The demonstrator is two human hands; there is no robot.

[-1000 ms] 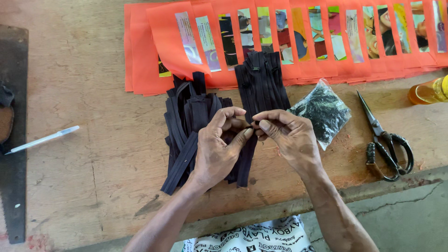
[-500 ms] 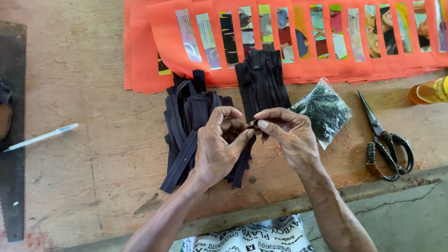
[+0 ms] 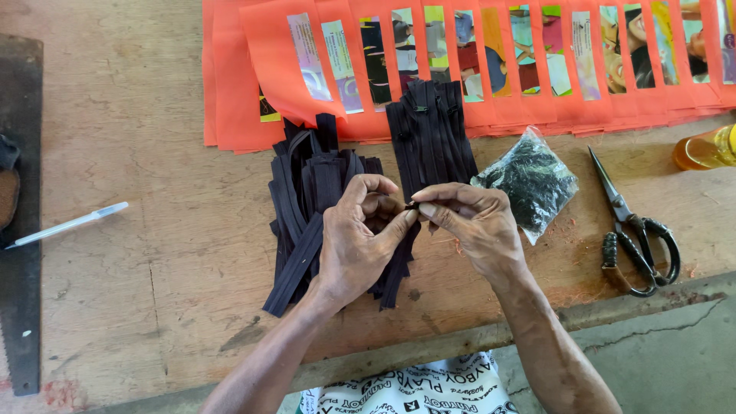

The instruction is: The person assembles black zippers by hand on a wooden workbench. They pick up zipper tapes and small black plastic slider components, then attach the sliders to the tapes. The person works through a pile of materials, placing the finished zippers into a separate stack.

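Black zipper strips [image 3: 307, 207] lie in a loose pile on the worn wooden table [image 3: 153, 253], right under the person's two hands; a second, neater bundle of black zippers [image 3: 433, 134] lies just behind, its top end resting on the orange cloth; the left hand [image 3: 356, 245] is curled over the pile, its thumb and first finger pressed together; the right hand [image 3: 475, 222] meets it from the other side, fingertips pinching too; between both sets of fingertips sits a tiny dark piece [image 3: 412, 205], maybe a zipper slider or the end of a strip, but it is too small to tell for sure; the other fingers of both hands are bent in and close together.

Just beside the right hand lies a small clear plastic bag of dark little bits [image 3: 529, 180]; further right rest big metal scissors with black handles [image 3: 632, 230], shut and lying flat; a yellow bottle [image 3: 705, 149] pokes in at the right edge; along the back of the table spreads a row of orange cloth pieces with colourful picture strips [image 3: 475, 69]; far off to the left lies a white pen [image 3: 69, 225], near a dark flat board [image 3: 23, 253] at the left edge.
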